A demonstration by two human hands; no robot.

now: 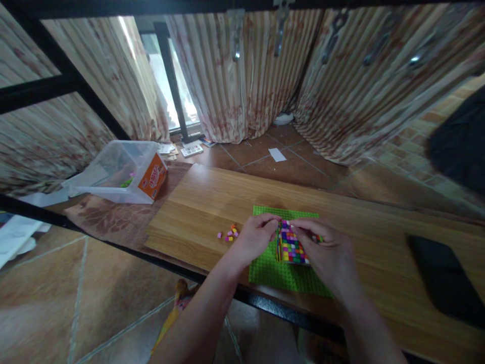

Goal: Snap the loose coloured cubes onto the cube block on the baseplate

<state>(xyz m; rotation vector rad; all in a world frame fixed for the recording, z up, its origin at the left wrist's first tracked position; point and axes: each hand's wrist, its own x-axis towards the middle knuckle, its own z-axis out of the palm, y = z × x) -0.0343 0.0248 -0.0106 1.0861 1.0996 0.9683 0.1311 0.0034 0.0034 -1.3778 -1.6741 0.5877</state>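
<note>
A structure of small multicoloured toy bricks (291, 247) rises from a green studded baseplate (278, 278) on the wooden table. My left hand (258, 236) is closed at the structure's back left corner, thumb and index finger pinching at its edge. From the right, my right hand (328, 247) reaches over the structure, with thumb and fingertips closed against its back top edge. It covers the structure's right side. Whether a loose brick sits between the fingertips is too small to make out. Several loose bricks (230, 233) in pink, orange and yellow lie left of the baseplate.
A dark phone-like slab (445, 278) lies at the table's right. On a brown cloth (102, 215) to the left stands a clear plastic box (121, 169) with an orange label and some green pieces inside. A black metal frame bar (280, 311) runs along the near edge.
</note>
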